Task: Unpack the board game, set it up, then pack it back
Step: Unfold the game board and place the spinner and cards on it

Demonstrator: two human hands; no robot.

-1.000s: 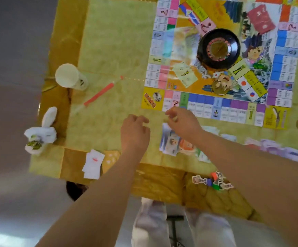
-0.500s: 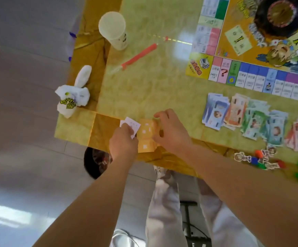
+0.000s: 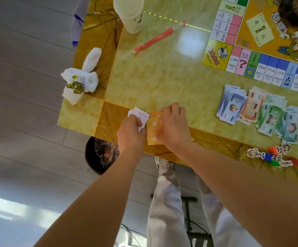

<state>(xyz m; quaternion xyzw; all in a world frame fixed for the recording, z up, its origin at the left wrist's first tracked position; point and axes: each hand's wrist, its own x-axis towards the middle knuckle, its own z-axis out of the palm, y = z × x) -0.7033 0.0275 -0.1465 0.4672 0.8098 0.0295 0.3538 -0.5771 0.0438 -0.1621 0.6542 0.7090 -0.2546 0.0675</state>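
Two closed grips: left hand point(image 3: 130, 130) on white cards point(image 3: 141, 115), right hand point(image 3: 174, 125) on orange cards point(image 3: 153, 124); cup point(image 3: 129, 16) well apart.

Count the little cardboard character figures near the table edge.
3 figures at the table edge, right side: one on the left, one farther back, one nearest the edge. More may lie beyond the frame.

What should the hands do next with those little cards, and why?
Probably square the orange cards into one neat pile: they lie fanned at the edge of the table under the right hand, whose fingers curl over them, while the left hand already grips the white cards.
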